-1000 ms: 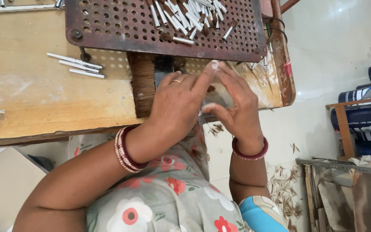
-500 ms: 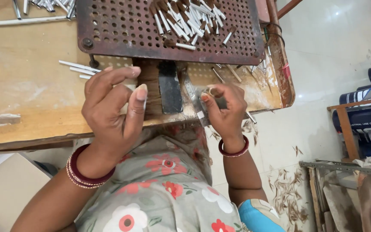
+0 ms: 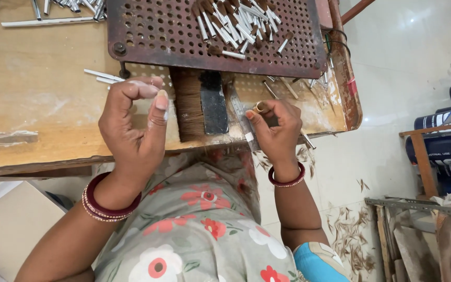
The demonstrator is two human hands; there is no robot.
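In the head view, the right hand (image 3: 275,125) pinches a small tan tube-shaped brush ferrule (image 3: 259,107) between thumb and fingers (image 3: 252,119), just above the front edge of the worn wooden counter (image 3: 32,99). The left hand (image 3: 134,128) hovers raised over the counter, its fingers curled loosely inward and holding nothing. Between the hands lies a flat brown-bristled brush with a black block (image 3: 200,104). Behind it, a rusty perforated metal plate (image 3: 147,36) carries scattered small white-handled brushes (image 3: 236,21).
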